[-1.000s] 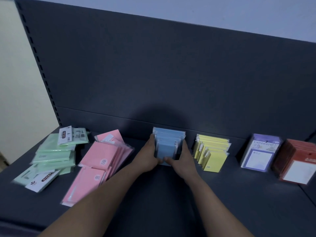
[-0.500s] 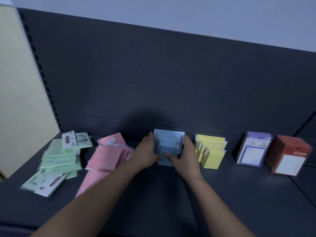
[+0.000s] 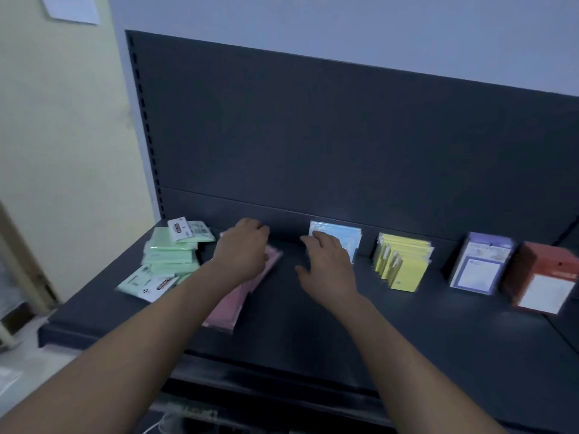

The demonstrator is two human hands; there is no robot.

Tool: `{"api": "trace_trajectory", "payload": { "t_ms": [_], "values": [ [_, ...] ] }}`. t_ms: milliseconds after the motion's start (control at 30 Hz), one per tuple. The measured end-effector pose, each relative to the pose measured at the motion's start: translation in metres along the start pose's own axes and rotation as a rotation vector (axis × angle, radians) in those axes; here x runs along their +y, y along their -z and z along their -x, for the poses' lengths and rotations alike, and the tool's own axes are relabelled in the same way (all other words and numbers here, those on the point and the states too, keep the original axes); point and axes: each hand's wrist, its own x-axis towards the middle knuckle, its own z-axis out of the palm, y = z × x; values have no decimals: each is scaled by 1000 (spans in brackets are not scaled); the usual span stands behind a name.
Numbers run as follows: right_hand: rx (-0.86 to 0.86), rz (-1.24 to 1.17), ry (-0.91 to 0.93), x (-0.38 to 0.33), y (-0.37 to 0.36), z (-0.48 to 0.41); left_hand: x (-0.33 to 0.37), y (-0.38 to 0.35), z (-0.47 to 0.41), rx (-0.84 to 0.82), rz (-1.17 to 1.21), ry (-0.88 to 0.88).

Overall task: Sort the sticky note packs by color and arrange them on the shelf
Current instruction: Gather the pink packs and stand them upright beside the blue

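A row of blue sticky note packs (image 3: 344, 238) stands upright against the back panel of the dark shelf (image 3: 407, 339). My right hand (image 3: 329, 261) hovers just in front of it, fingers spread, holding nothing. My left hand (image 3: 242, 249) lies over the top of the loose pink packs (image 3: 232, 302), which are spread flat; whether it grips one is unclear. Green packs (image 3: 170, 261) are piled untidily at the far left. Yellow packs (image 3: 402, 264) stand upright to the right of the blue ones.
Purple packs (image 3: 479, 264) and red packs (image 3: 545, 277) stand at the right end of the shelf. The shelf's left edge drops off beside a cream wall (image 3: 62, 151). A lower shelf edge (image 3: 266, 389) shows beneath my arms.
Both hands have let go of the blue row. My left hand moved left onto the pink packs, my right hand pulled back slightly. The camera view shifted, showing more wall.
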Motion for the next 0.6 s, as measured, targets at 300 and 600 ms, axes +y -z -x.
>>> {"api": "trace_trajectory", "payload": {
  "t_ms": [300,600],
  "values": [
    [-217,105,93,-40,-21,7,-47,9,49,-111,-115,143],
    [-256,49,15,-65,-35,-23,-75,1,37,-198,-102,30]
  ]
}}
